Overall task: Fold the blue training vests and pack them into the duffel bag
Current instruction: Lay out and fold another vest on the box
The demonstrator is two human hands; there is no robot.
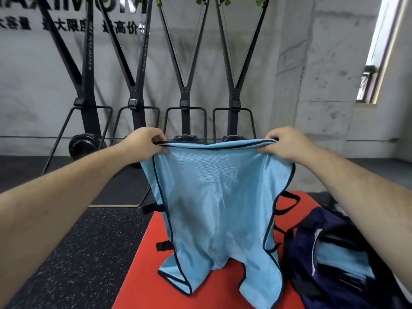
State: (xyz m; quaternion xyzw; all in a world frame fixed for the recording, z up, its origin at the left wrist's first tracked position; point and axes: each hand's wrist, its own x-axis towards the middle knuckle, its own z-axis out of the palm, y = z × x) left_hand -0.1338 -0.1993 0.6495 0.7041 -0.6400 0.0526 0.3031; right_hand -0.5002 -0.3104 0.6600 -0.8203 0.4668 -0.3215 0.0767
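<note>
Light-blue mesh training vest hangs in the air between the two grips, stretched flat and facing the person. Its navy-trimmed straight edge is uppermost, and its long axis runs straight down from the grips. The two shoulder lobes point downward with a notch between them. Both forearms reach forward at about the same height, well apart. The left grip pinches the top left corner, thumb under the trim and fingers curled over it. The right grip pinches the top right corner the same way, bunching a little fabric. Below the grips lies a red pad with black strap handles. The vest's lower lobes hang in front of it, and whether they touch it cannot be told. Below the right grip, beside the vest's lower edge, a navy duffel bag lies open with folded blue vests inside. Beyond the grips, black ski machines stand along a grey wall.
</note>
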